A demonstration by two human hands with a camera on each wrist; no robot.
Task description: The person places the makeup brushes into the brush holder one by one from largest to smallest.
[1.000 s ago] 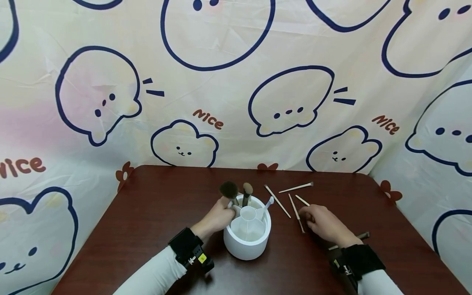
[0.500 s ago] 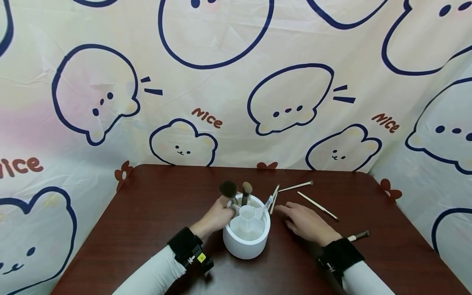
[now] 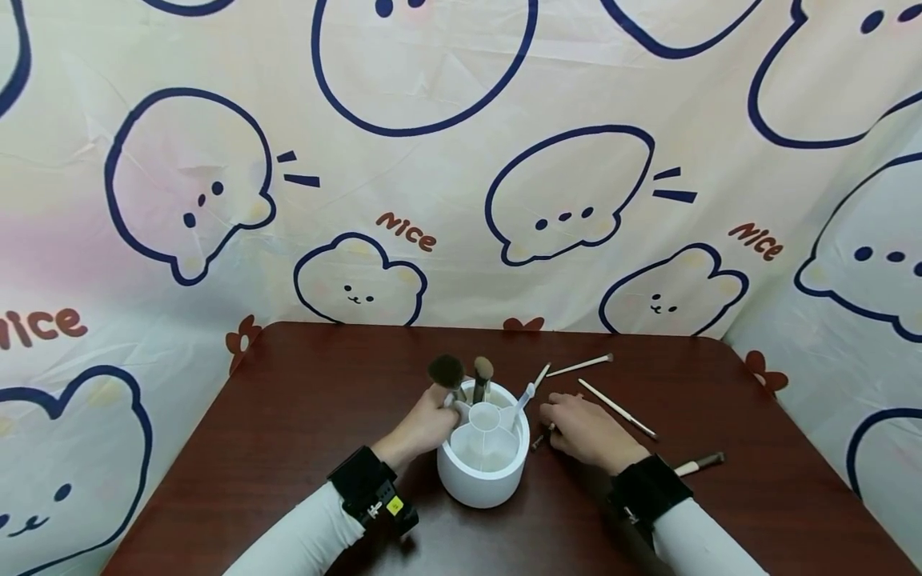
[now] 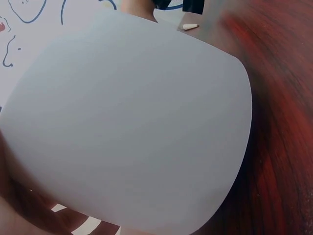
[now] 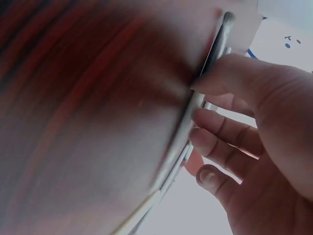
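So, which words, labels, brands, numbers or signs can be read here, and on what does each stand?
"Nice", on the backdrop, centre
"Nice", on the backdrop, right
"Nice", on the backdrop, far left, first letter cut by the frame
Too small to read: yellow label and white mark at left wristband; white mark at right wristband
Cup and brushes: none readable

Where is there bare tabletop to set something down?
The table is bare from its left edge to the left hand, and, less broadly, between both sleeves on the near side of the white brush holder. Right of the holder it is crowded: makeup brushes lie about the right hand.
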